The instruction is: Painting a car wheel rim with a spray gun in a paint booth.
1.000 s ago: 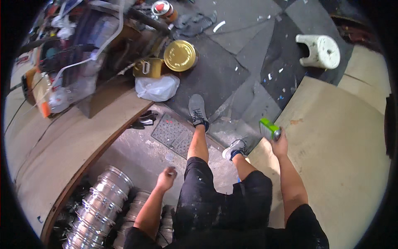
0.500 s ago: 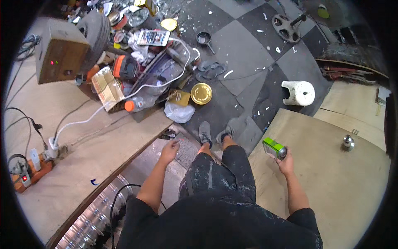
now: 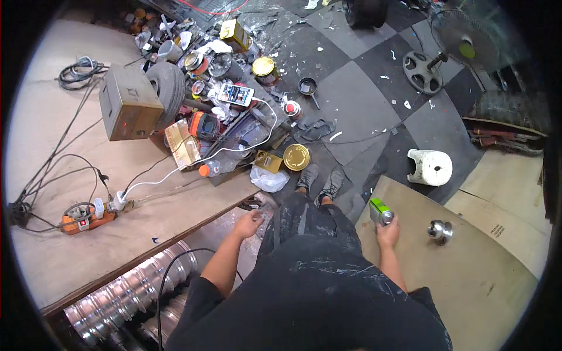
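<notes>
Checkered grey floor [image 3: 345, 99], tan benchtop [image 3: 70, 149] at my left, tan board [image 3: 462, 286] at my right.
My right hand [image 3: 388, 233] closed around a green-and-silver object [image 3: 380, 212], over the board's left edge; my left hand [image 3: 249, 224] half-curled near the benchtop, cannot tell if it holds anything. Shiny metal piece [image 3: 438, 232] on the board.

A workshop floor [image 3: 363, 93] of light and dark grey squares, littered with white scraps [image 3: 407, 105], spreads around a low white plastic stool [image 3: 430, 168]. Beyond the stool, a round-headed pedestal fan [image 3: 466, 49] with a spoked base [image 3: 422, 71] stands in dimmer light. Nearer than the stool is a broad, flat tan surface [image 3: 456, 286]. Well to the stool's left, a long tan workbench [image 3: 64, 263] with a dark brown edge runs diagonally, under pale light.
</notes>
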`<action>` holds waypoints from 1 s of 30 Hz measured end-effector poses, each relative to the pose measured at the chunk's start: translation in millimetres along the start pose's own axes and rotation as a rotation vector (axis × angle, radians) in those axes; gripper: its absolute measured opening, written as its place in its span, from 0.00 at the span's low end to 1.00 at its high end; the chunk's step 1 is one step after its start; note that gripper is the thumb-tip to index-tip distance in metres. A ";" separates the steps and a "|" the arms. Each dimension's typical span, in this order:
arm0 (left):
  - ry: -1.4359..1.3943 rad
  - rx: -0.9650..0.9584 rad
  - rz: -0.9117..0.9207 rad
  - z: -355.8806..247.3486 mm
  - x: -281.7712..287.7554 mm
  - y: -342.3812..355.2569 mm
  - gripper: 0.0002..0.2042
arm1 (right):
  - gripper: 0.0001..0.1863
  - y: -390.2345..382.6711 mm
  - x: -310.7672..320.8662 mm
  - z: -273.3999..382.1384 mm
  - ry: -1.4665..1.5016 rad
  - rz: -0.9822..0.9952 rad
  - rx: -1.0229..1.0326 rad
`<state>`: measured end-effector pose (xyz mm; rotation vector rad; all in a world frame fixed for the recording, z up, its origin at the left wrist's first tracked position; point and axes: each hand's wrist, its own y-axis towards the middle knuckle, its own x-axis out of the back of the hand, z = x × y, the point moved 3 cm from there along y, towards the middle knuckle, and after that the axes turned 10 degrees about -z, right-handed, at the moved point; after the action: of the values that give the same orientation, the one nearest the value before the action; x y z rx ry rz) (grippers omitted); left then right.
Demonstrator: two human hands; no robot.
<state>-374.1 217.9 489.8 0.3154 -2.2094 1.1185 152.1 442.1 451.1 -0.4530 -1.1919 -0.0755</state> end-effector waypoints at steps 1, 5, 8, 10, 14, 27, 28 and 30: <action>0.046 -0.001 0.047 -10.9 -5.3 0.9 0.23 | 0.45 0.8 -7.2 7.0 0.021 -0.007 0.002; 0.063 -0.103 0.110 -65.3 -9.3 33.0 0.20 | 0.44 5.1 -21.6 27.4 0.041 0.063 -0.056; 0.043 -0.122 0.133 -113.1 0.1 65.3 0.20 | 0.43 13.4 -14.6 38.9 0.067 0.092 -0.018; 0.091 -0.132 0.161 -148.8 8.3 91.9 0.21 | 0.43 23.4 -7.4 44.6 0.059 0.122 -0.020; 0.209 -0.354 0.085 -230.0 19.4 137.1 0.21 | 0.42 57.1 6.1 65.7 0.066 0.017 0.069; 0.317 -0.792 0.412 -502.4 -40.2 302.4 0.23 | 0.42 276.2 25.3 173.8 0.254 -0.143 -0.225; 0.306 -0.834 0.388 -525.5 -39.9 322.5 0.22 | 0.41 294.1 34.4 189.5 0.198 -0.162 -0.176; 0.219 -0.876 0.362 -577.5 -35.1 358.2 0.20 | 0.41 338.3 53.7 228.2 0.076 -0.154 -0.122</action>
<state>-267.1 889.9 492.2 -0.5667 -2.3588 0.2339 70.7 845.3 464.9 -0.4600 -1.1495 -0.2973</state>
